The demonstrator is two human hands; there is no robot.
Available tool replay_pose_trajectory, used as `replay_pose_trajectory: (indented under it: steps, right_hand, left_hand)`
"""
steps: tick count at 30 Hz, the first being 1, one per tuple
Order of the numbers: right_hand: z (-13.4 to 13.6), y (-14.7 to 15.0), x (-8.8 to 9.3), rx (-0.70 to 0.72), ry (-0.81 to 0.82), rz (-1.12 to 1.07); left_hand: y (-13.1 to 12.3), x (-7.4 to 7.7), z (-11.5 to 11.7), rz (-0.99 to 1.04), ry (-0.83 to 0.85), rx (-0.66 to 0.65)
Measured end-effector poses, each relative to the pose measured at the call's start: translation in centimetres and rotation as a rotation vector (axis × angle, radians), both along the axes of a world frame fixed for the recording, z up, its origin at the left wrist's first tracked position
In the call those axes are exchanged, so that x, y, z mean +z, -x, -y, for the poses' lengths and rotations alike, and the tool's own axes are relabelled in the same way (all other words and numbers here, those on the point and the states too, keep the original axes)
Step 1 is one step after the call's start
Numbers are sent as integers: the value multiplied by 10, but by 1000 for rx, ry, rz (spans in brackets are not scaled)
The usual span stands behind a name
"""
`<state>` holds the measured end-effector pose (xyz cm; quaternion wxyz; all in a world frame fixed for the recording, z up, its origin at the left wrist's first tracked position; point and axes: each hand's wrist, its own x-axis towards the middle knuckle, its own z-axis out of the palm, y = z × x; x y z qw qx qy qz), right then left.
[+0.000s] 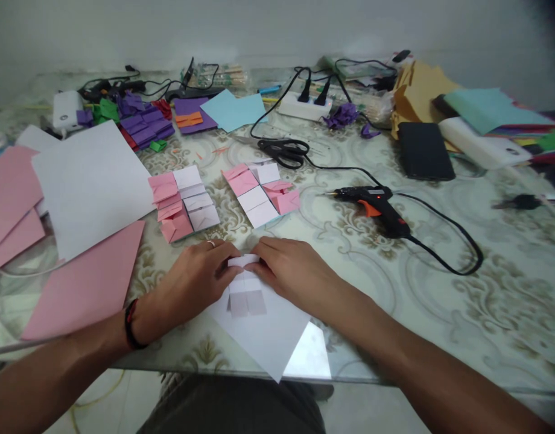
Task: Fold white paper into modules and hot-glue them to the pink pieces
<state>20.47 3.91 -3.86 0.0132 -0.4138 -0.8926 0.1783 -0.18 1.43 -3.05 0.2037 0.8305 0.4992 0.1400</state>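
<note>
Between my hands is a small folded white paper (247,295), creased into squares, lying over a larger white sheet (272,340) at the table's front. My left hand (200,271) pinches the left end of its raised far edge. At the right end, my right hand (291,268) pinches the same edge, fingertips partly hidden behind the fold. Just beyond my hands lie two folded pink-and-white paper pieces, a left one (183,202) and a right one (262,191).
A glue gun (372,205) with a looped black cord lies at right. Black scissors (284,150) and a power strip (304,107) sit behind. White sheets (91,187) and pink sheets (85,283) cover the left. A black flat case (425,150) lies far right, near stacked colored paper (494,108).
</note>
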Motion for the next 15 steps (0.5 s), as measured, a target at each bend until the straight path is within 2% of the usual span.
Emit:
replay_pose_trajectory:
  steps: [4, 11, 15]
  right_hand:
    - [0, 3, 3, -47, 16, -2]
    - [-6, 7, 10, -243, 169, -60]
    - [-11, 8, 11, -300, 214, -59]
  left_hand:
    - [-3, 2, -3, -43, 32, -10]
    - [-1, 6, -14, -117, 132, 98]
    - [-1, 7, -20, -121, 136, 135]
